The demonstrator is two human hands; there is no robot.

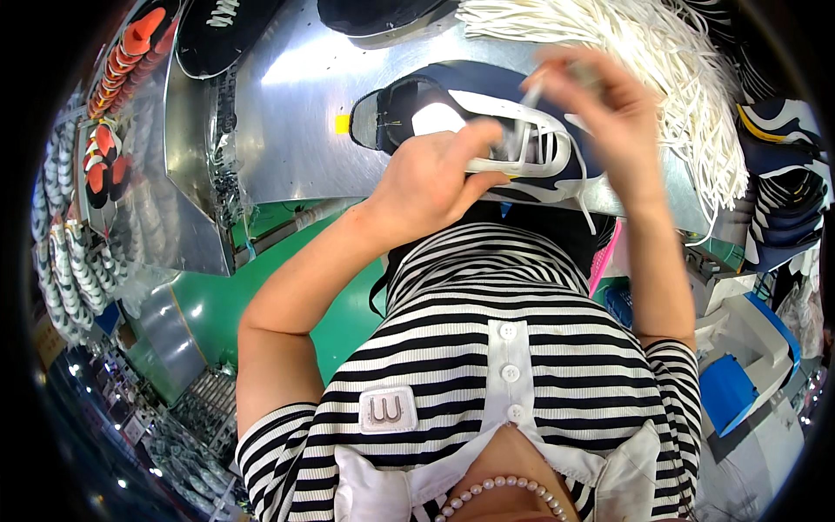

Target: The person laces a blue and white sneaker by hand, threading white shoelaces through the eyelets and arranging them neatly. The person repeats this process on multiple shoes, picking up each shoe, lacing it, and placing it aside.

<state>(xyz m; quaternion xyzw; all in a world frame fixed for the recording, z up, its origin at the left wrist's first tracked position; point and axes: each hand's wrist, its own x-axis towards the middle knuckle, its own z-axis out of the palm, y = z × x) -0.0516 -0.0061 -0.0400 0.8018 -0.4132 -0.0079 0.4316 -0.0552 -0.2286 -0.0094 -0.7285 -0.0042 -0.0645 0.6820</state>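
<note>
A navy shoe upper (470,76) with white eyelet strips lies on its side of the metal bench, its heel end toward the left. My left hand (426,178) grips its near edge, with the thumb and fingers at the eyelet strip. A white shoelace (522,139) crosses several eyelets, and one loose end hangs over the near edge. Over the toe end is my right hand (609,109), partly smeared by motion. Its fingertips are pinched on a raised stretch of the lace above the eyelets.
A large heap of white laces (687,87) covers the bench's far right. Black shoes (222,35) stand along the far edge of the metal bench (296,130). Navy shoe uppers (783,209) are stacked at the right, above a white and blue bin (739,383). Orange pieces (130,61) hang left.
</note>
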